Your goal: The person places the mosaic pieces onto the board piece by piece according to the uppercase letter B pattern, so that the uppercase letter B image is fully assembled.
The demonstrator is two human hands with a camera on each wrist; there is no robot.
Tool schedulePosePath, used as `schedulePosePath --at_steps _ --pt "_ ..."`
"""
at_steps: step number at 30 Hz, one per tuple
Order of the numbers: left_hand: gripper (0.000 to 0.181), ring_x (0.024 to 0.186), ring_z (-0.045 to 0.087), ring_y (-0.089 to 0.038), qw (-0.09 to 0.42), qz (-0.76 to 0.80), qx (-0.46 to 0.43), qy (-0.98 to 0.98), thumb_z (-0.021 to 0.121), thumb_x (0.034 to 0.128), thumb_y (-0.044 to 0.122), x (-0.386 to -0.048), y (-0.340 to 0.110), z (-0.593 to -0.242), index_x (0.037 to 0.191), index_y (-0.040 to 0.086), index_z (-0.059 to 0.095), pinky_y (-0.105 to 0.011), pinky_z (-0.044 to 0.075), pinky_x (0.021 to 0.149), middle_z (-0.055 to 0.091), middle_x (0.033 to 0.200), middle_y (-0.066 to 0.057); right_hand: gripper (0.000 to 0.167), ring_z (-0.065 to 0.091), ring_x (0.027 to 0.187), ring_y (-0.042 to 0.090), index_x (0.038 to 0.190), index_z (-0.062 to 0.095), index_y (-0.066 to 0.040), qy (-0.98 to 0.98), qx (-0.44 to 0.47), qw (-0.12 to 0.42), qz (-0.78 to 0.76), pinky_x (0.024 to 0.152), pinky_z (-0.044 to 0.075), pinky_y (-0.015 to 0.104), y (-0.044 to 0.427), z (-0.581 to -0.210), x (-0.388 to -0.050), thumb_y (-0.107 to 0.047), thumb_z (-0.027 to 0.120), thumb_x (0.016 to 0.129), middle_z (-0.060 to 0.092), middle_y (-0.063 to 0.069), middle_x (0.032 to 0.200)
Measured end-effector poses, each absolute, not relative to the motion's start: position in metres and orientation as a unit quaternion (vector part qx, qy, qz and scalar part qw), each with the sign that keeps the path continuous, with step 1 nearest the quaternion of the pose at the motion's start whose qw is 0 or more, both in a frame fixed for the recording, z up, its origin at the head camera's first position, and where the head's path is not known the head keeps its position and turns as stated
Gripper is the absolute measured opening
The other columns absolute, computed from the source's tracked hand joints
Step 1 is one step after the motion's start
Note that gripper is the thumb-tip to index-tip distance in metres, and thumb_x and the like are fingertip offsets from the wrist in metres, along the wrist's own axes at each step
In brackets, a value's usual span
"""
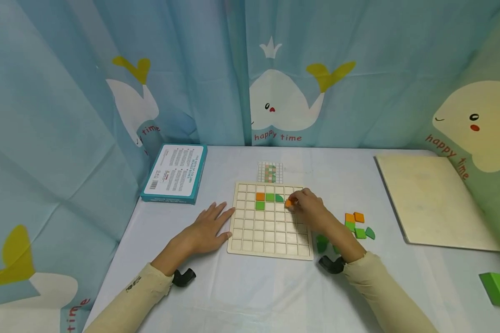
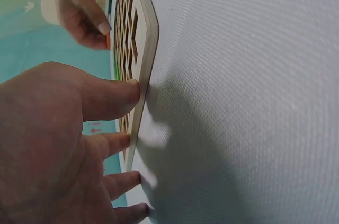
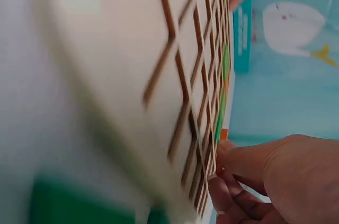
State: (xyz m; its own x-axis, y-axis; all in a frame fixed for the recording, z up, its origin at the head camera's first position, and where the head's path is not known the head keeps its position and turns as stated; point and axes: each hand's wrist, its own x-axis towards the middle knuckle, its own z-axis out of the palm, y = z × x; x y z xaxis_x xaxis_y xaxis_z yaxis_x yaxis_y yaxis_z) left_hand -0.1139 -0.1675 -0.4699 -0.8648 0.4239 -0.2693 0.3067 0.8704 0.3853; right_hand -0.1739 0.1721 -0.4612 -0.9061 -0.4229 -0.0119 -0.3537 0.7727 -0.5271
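A wooden grid board (image 1: 259,235) lies on the white table. In its upper rows sit an orange square tile (image 1: 260,196), two green square tiles (image 1: 270,197) and a dark green quarter-round tile (image 1: 279,198). My right hand (image 1: 310,210) pinches another orange square tile (image 1: 289,203) over the board's upper right part; the fingers partly cover it. My left hand (image 1: 208,231) rests at the board's left edge with fingers spread, and in the left wrist view its thumb (image 2: 114,97) touches the rim. Behind the board lies a printed pattern card (image 1: 277,171), its lower edge against or under the board.
Loose orange and green tiles (image 1: 359,233) lie right of the board, some partly hidden by my right forearm. A teal box (image 1: 175,175) stands back left. On the right are a plain wooden panel (image 1: 437,199) and a green block (image 1: 497,289). Whale-print curtains (image 1: 216,92) enclose the table.
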Motion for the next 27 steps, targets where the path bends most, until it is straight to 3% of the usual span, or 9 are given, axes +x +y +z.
schedulePosePath --at_steps 7,11,21,27 --pt "0.071 0.164 0.008 -0.04 0.175 0.162 0.192 0.952 0.053 0.1082 0.045 -0.114 -0.167 -0.47 0.17 0.022 0.025 -0.06 0.015 0.13 0.016 0.177 -0.011 0.014 0.063 0.097 0.031 0.112 0.065 -0.001 0.94 -0.254 0.028 -0.227 0.078 0.048 0.048 0.148 -0.467 -0.17 0.0 0.071 0.099 0.062 0.014 0.11" --pt "0.071 0.164 0.008 -0.04 0.178 0.163 0.192 0.951 0.053 0.1083 0.045 -0.113 -0.167 -0.469 0.17 0.022 0.025 -0.059 0.015 0.13 0.016 0.177 -0.011 0.015 0.062 0.096 0.03 0.111 0.069 -0.002 0.938 -0.261 0.016 -0.226 0.075 0.045 0.043 0.145 -0.469 -0.167 0.003 0.072 0.097 0.063 0.013 0.109" --pt "0.071 0.163 0.009 -0.041 0.176 0.164 0.195 0.951 0.054 0.1083 0.043 -0.113 -0.166 -0.468 0.17 0.021 0.026 -0.06 0.016 0.13 0.017 0.177 -0.012 0.016 0.061 0.099 0.031 0.11 0.075 -0.004 0.939 -0.252 -0.017 -0.234 0.079 0.046 0.045 0.147 -0.471 -0.159 -0.003 0.079 0.094 0.062 0.014 0.116" --pt "0.071 0.164 0.008 -0.04 0.18 0.16 0.193 0.951 0.053 0.1087 0.044 -0.113 -0.167 -0.468 0.17 0.022 0.025 -0.059 0.015 0.13 0.016 0.177 -0.011 0.022 0.058 0.108 0.034 0.12 0.074 -0.005 0.946 -0.223 0.03 -0.232 0.085 0.043 0.049 0.166 -0.457 -0.154 -0.009 0.075 0.099 0.059 0.016 0.124"
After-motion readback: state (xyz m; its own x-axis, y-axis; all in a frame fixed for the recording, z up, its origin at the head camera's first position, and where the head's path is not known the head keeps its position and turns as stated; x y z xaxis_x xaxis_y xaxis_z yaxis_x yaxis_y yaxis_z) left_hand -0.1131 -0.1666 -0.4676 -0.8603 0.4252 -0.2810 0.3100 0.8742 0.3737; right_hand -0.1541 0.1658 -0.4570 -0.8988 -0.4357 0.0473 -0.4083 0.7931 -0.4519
